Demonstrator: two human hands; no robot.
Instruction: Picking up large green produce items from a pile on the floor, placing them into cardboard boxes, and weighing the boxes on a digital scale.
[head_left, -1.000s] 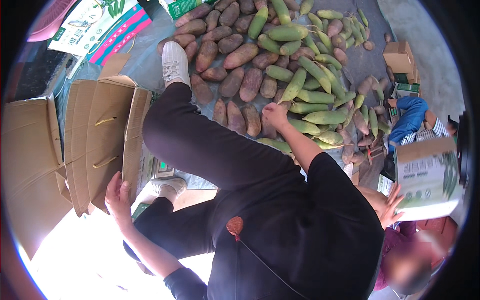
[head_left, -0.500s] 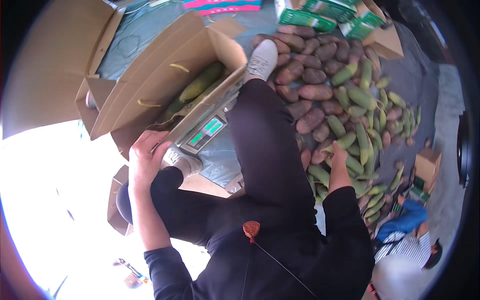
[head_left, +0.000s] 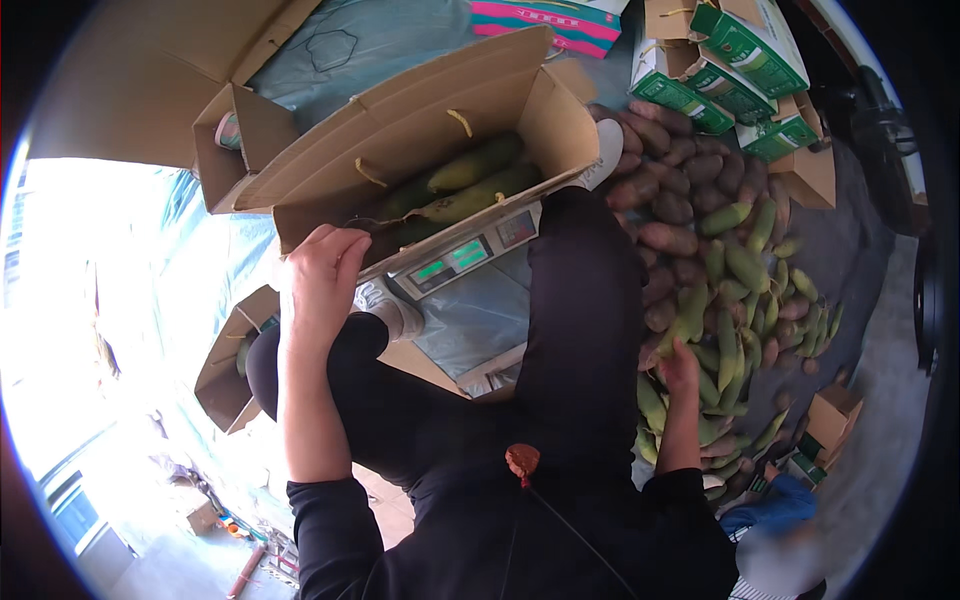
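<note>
An open cardboard box (head_left: 400, 140) with yellow cord handles lies on a digital scale (head_left: 450, 262), whose green display is lit. Inside are several long green radishes (head_left: 480, 165). My left hand (head_left: 325, 265) is closed in a pinch at the box's near left corner; what its fingers hold cannot be made out. At the right, my right hand (head_left: 680, 370) has its fingers round the lower end of a green radish (head_left: 689, 315), which points away from me. That radish is over a heap of green radishes (head_left: 735, 360) and reddish-brown roots (head_left: 670, 238).
Green-and-white cartons (head_left: 750, 60) stand at the far right, and a pink-and-blue box (head_left: 550, 22) at the back. Another open carton (head_left: 235, 365) is by my left knee. A person in a blue sleeve (head_left: 775, 505) is at the lower right. My shoe (head_left: 605, 150) adjoins the box.
The view has turned, so the box and heap appear shifted, with more of the box's inside showing. My left hand stays at the box corner; the radish in my right hand now shows more upright.
</note>
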